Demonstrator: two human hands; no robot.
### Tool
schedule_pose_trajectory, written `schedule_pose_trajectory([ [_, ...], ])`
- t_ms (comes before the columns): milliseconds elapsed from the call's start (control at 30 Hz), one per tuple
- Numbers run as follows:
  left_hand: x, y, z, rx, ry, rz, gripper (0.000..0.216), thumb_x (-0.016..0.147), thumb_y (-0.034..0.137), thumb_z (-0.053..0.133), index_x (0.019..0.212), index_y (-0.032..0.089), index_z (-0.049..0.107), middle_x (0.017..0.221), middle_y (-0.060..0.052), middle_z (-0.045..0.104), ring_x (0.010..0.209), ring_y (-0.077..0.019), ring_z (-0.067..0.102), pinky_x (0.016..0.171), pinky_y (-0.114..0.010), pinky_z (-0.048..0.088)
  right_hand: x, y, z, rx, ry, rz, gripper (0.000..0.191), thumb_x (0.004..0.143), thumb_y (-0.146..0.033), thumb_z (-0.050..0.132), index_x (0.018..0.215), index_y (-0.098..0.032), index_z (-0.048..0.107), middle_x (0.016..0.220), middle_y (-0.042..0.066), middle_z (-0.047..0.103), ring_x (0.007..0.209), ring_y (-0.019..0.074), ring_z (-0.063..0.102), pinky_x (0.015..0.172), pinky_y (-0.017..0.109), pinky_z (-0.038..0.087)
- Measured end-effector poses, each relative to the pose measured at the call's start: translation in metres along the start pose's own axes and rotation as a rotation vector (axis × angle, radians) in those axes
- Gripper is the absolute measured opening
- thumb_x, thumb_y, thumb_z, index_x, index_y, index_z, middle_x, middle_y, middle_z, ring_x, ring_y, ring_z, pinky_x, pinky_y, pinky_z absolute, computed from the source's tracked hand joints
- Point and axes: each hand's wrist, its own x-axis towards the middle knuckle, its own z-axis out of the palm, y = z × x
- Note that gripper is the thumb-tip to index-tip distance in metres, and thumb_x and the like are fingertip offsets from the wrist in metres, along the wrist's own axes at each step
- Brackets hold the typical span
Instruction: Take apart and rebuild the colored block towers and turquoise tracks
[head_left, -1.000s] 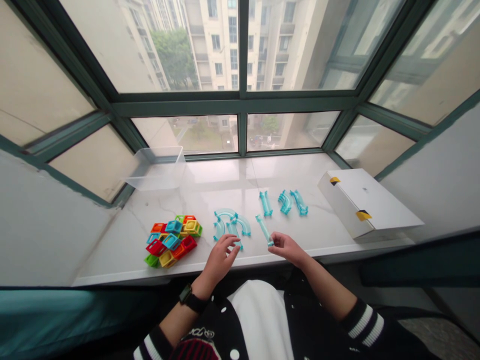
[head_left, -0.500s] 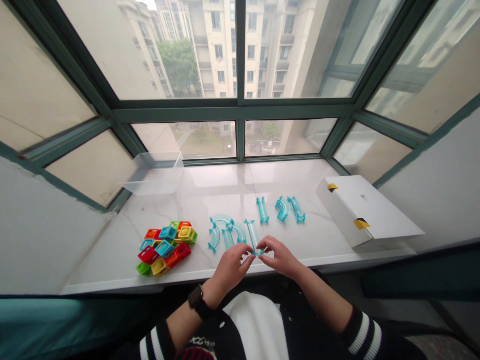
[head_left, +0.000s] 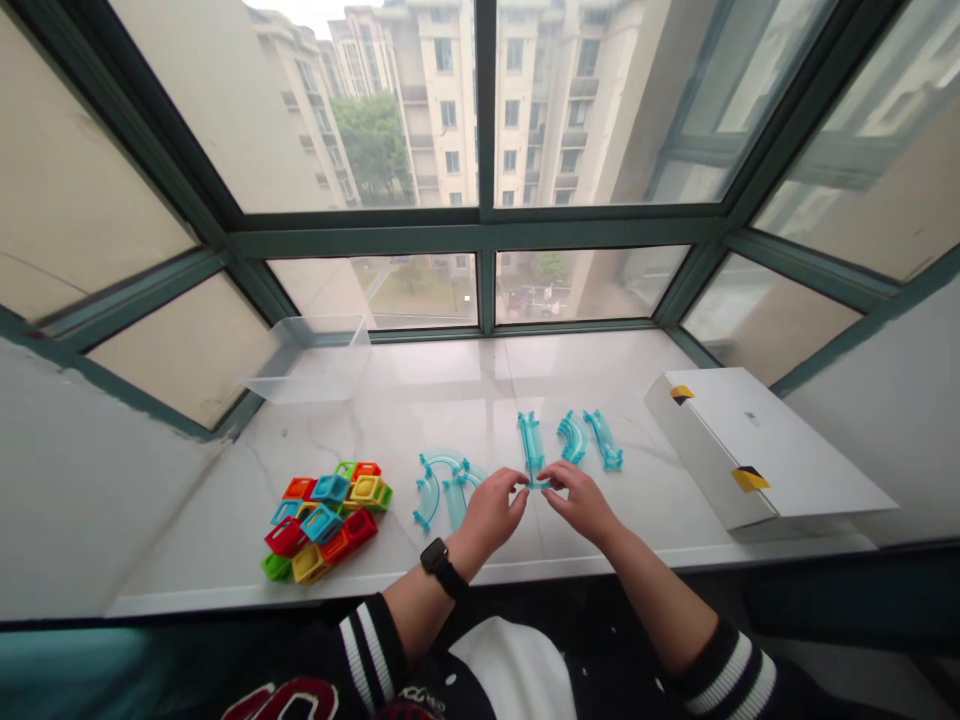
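My left hand (head_left: 493, 512) and my right hand (head_left: 582, 505) pinch the near end of a translucent blue straight track piece (head_left: 538, 486) from both sides. That piece stretches away from me against another straight track piece (head_left: 529, 432); whether they are joined or only overlap, I cannot tell. To the right lie a curved track piece (head_left: 574, 438) and a slightly wavy-looking one (head_left: 604, 442). Left of my hands are a curved piece (head_left: 427, 502), a straight piece (head_left: 454, 502) and an arched one (head_left: 444, 458). My left hand partly hides this group.
Several colourful plastic blocks (head_left: 322, 524) are heaped at the left of the white sill (head_left: 225, 540). A clear plastic bin (head_left: 319, 385) stands at the back left by the window. On the right sits a white box (head_left: 772, 450) with yellow-and-black tabs.
Both hands have carried the held track piece away from the left group, forward and right, up against the other straight piece. The view has also shifted slightly.
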Motion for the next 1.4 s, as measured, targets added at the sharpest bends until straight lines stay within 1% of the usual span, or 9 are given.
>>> schedule_pose_trajectory([
  [100, 0.013, -0.006, 0.009, -0.034, 0.003, 0.004, 0.027, 0.095, 0.024, 0.062, 0.121, 0.024, 0.071, 0.117, -0.007, 0.071, 0.096, -0.0208, 0.069, 0.091, -0.038, 0.059, 0.012, 0.009, -0.003, -0.08, 0.028, 0.019, 0.023, 0.089, -0.018, 0.061, 0.107, -0.024, 0.073, 0.102, 0.005, 0.069, 0.083, 0.0189, 0.066, 0.085, 0.038, 0.057],
  [200, 0.021, -0.013, 0.018, -0.091, -0.015, -0.036, 0.036, 0.094, 0.025, 0.063, 0.129, 0.024, 0.069, 0.125, -0.008, 0.067, 0.1, -0.0205, 0.069, 0.091, -0.037, 0.06, 0.023, 0.019, -0.006, -0.151, 0.044, 0.043, 0.025, 0.088, -0.014, 0.06, 0.108, -0.021, 0.073, 0.105, 0.005, 0.07, 0.081, 0.0178, 0.067, 0.086, 0.036, 0.056],
  [400, 0.032, -0.023, 0.033, -0.228, -0.029, -0.104, 0.048, 0.093, 0.027, 0.064, 0.141, 0.025, 0.062, 0.135, -0.011, 0.063, 0.106, -0.0208, 0.069, 0.095, -0.039, 0.061, 0.044, 0.029, -0.005, -0.285, 0.016, 0.127, 0.028, 0.087, -0.009, 0.061, 0.109, -0.019, 0.075, 0.108, 0.006, 0.071, 0.082, 0.0164, 0.068, 0.088, 0.033, 0.054],
  [533, 0.038, -0.032, 0.039, -0.239, -0.029, -0.127, 0.05, 0.092, 0.027, 0.064, 0.142, 0.025, 0.062, 0.14, -0.011, 0.063, 0.12, -0.0249, 0.065, 0.091, -0.038, 0.062, 0.055, 0.03, -0.003, -0.347, -0.014, 0.192, 0.031, 0.087, -0.006, 0.06, 0.11, -0.02, 0.076, 0.111, 0.006, 0.071, 0.086, 0.0164, 0.068, 0.088, 0.031, 0.052],
  [633, 0.042, -0.041, 0.043, -0.218, -0.023, -0.127, 0.051, 0.091, 0.026, 0.065, 0.141, 0.023, 0.063, 0.145, -0.012, 0.063, 0.131, -0.0279, 0.06, 0.099, -0.042, 0.06, 0.061, 0.03, 0.0, -0.4, -0.043, 0.221, 0.034, 0.087, -0.004, 0.059, 0.112, -0.02, 0.076, 0.112, 0.006, 0.071, 0.091, 0.0172, 0.068, 0.089, 0.03, 0.051],
  [767, 0.042, -0.05, 0.049, -0.191, -0.03, -0.134, 0.052, 0.09, 0.027, 0.066, 0.142, 0.023, 0.063, 0.149, -0.013, 0.062, 0.138, -0.0301, 0.057, 0.11, -0.048, 0.054, 0.066, 0.031, 0.005, -0.454, -0.072, 0.242, 0.036, 0.089, -0.003, 0.059, 0.116, -0.019, 0.076, 0.116, 0.008, 0.071, 0.097, 0.0183, 0.068, 0.092, 0.029, 0.049],
  [1033, 0.044, -0.056, 0.054, -0.112, -0.005, -0.155, 0.053, 0.089, 0.028, 0.068, 0.141, 0.023, 0.065, 0.149, -0.011, 0.063, 0.14, -0.0304, 0.056, 0.124, -0.05, 0.041, 0.072, 0.033, 0.009, -0.502, -0.111, 0.261, 0.037, 0.09, -0.003, 0.057, 0.117, -0.018, 0.076, 0.118, 0.009, 0.071, 0.105, 0.0203, 0.067, 0.095, 0.029, 0.048],
  [1233, 0.046, -0.056, 0.056, -0.11, -0.012, -0.157, 0.056, 0.088, 0.026, 0.068, 0.143, 0.022, 0.064, 0.148, -0.011, 0.064, 0.14, -0.0312, 0.057, 0.123, -0.05, 0.041, 0.073, 0.035, 0.011, -0.51, -0.11, 0.273, 0.039, 0.09, -0.003, 0.056, 0.119, -0.019, 0.076, 0.12, 0.008, 0.071, 0.109, 0.0205, 0.067, 0.097, 0.028, 0.048],
  [1400, 0.046, -0.058, 0.057, -0.121, -0.021, -0.145, 0.056, 0.088, 0.027, 0.067, 0.144, 0.022, 0.063, 0.148, -0.012, 0.064, 0.139, -0.0306, 0.058, 0.123, -0.05, 0.042, 0.074, 0.04, 0.012, -0.5, -0.108, 0.275, 0.039, 0.091, -0.004, 0.056, 0.12, -0.02, 0.075, 0.121, 0.007, 0.071, 0.106, 0.0191, 0.067, 0.097, 0.028, 0.048],
])
